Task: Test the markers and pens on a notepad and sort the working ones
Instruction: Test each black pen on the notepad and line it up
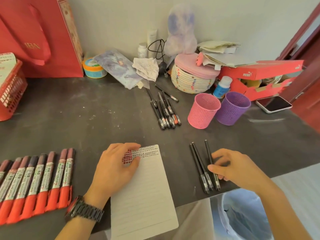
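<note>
Near edge of the bench (86,118), as I see it from the head camera. The notepad (147,187) lies at the middle of the near edge, its lower end hanging past it. The top lines carry red blocks and rows of small black scribbles, and the rest of the page is blank.

The left hand (114,168) rests on the pad's upper left corner, fingers straight and pressing the page, grasping nothing. A dark watch (84,210) sits on that wrist.

At the near left edge, a row of markers (36,179) with red caps lies side by side, touching.

Right of the pad, three black pens lie roughly parallel. A pair of pens (199,165) touch each other. The third pen (208,151), just beside them, is pinched between thumb and curled fingers of the right hand (237,170). I cannot tell whether it is lifted off the surface.

Below the near right edge stands a bin (242,217) lined with a blue bag.

Middle of the bench: a heap of pens (165,110), black. To its right are a pink cup (203,111) and a purple cup (232,108), both upright and touching. A phone (273,103) lies face up near the right edge.

Far edge, against the wall: a woven basket (190,82) with a pink lid, a red shoebox (259,73) towards the right corner, and a red paper bag (39,37) in the left corner. A red mesh crate (10,90) sits at the left edge.
</note>
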